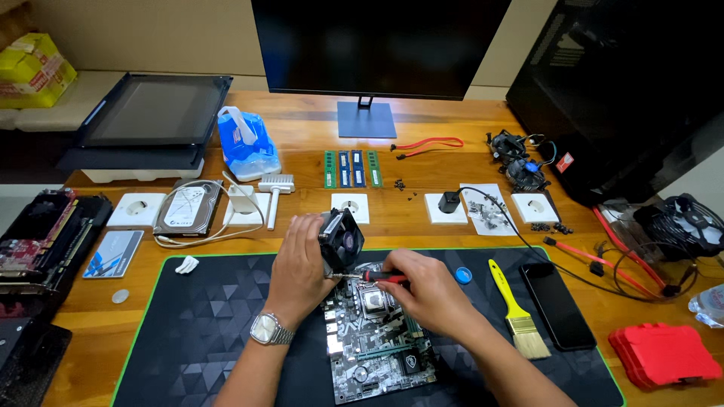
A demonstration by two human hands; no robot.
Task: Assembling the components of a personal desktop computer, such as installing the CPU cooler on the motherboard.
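1. The CPU cooler fan [341,240] sits just left of the frame's centre, tilted up on edge over the motherboard [377,332], which lies on the dark desk mat [204,316] in the lower middle.
2. Your left hand [298,271] wraps around the cooler, fingers closed on its left side and holding it tipped. Keep that hold firm so the body does not swing while the tool is at its base.
3. Your right hand [426,290] grips the red-handled screwdriver [373,277], fingers closed around the handle, shaft pointing left toward the foot of the cooler. Whether the tip is seated in a screw head cannot be told from here.
4. Judgement: keep the shaft in line with the fastener and press lightly along its length; a slip would land on the socket area just below.
5. Right of the board: a small blue cap [463,275], a yellow-handled brush [516,313], a black phone [556,304], all on the mat.
6. Upper middle: four memory sticks [353,168] in a row below the monitor stand [366,119]; loose screws [403,185] beside them.
7. Left side: hard drive [187,209], white cable looped beside it, graphics card [30,237] at the left edge.
8. Lower right corner: red plastic case [664,354].
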